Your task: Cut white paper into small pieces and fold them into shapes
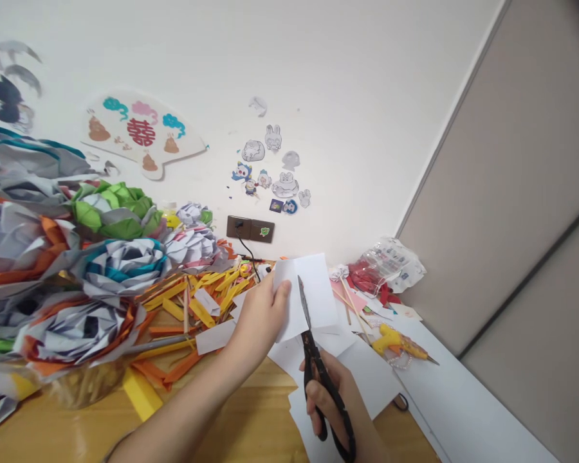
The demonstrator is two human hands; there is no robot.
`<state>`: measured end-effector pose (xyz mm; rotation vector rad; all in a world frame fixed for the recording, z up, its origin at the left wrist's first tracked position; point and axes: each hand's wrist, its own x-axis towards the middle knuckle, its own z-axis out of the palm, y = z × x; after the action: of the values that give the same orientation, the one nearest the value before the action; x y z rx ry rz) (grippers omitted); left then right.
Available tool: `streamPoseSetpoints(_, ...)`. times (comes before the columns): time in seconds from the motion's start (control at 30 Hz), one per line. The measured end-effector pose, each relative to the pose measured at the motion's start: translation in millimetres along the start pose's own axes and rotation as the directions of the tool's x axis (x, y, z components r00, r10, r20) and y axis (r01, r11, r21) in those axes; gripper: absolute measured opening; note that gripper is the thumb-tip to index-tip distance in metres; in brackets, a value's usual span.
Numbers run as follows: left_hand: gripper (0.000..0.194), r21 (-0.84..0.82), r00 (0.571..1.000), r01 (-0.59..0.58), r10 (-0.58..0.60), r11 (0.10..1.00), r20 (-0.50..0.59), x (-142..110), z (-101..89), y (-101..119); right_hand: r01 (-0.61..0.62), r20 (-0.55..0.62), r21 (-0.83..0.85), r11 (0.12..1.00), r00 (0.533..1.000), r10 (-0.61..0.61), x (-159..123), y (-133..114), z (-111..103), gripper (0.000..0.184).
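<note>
A folded white sheet of paper [321,283] is held up by its left side in my left hand [265,308], thumb pressed on the front. My right hand [335,392] grips black-handled scissors [312,350], fingers through the loops. The scissors point upward, with their blades at the paper's lower edge, left of its middle. Whether the blades have cut into it I cannot tell. Beneath both hands, loose white sheets [371,379] overlap on the wooden table [241,411].
Folded paper flowers [123,263] crowd the left side. Yellow and orange paper strips [174,308] lie scattered nearby. To the right are a yellow glue gun [398,341] and a plastic bag [390,263]. A socket with a plugged-in cord [248,247] is on the wall.
</note>
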<state>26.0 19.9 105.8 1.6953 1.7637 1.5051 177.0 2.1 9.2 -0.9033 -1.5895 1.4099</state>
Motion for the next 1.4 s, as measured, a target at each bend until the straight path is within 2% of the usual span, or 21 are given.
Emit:
streamPoseSetpoints(0.3,0.027,-0.089,0.996,0.079,-0.076,0.993,0.037,1,3.4,-4,-0.028,-0.054,-0.047,0.998,0.998,0.026,0,5,-1,0.050)
streamPoseSetpoints(0.43,0.027,-0.124,0.995,0.104,-0.103,0.987,0.020,1,3.7,-5,-0.033,-0.043,-0.047,0.998,0.999,0.031,1,4,0,0.053)
streamPoseSetpoints(0.6,0.026,-0.080,0.994,0.105,-0.102,0.991,0.042,0,6.9,-3,-0.014,0.051,0.063,0.998,0.999,0.011,6,0,-2,0.058)
streamPoseSetpoints(0.7,0.023,-0.057,0.994,0.073,-0.068,0.996,0.086,-4,14.2,-4,-0.023,0.062,0.146,0.989,0.998,0.014,10,-1,-4,0.062)
streamPoseSetpoints(0.83,0.022,-0.079,0.994,0.072,-0.064,0.994,0.092,-8,21.7,-6,-0.036,0.080,0.191,0.981,0.997,0.021,13,2,-5,0.066)
streamPoseSetpoints(1.0,0.021,-0.116,0.989,0.129,-0.118,0.985,0.092,-9,21.7,-6,0.039,0.055,0.150,0.988,0.997,-0.048,9,0,-3,0.056)
streamPoseSetpoints(1.17,0.022,-0.188,0.977,0.201,-0.182,0.961,0.114,-10,22.0,-6,0.027,0.004,0.087,0.996,1.000,-0.028,7,-1,-2,0.058)
streamPoseSetpoints(1.3,0.027,-0.224,0.974,0.210,-0.183,0.952,0.132,-9,23.7,-8,0.063,0.006,0.063,0.996,0.998,-0.064,7,1,-2,0.054)
streamPoseSetpoints(1.4,0.028,-0.234,0.974,0.212,-0.186,0.949,0.126,-8,24.9,-10,0.041,-0.001,0.046,0.998,0.999,-0.041,6,1,-2,0.052)
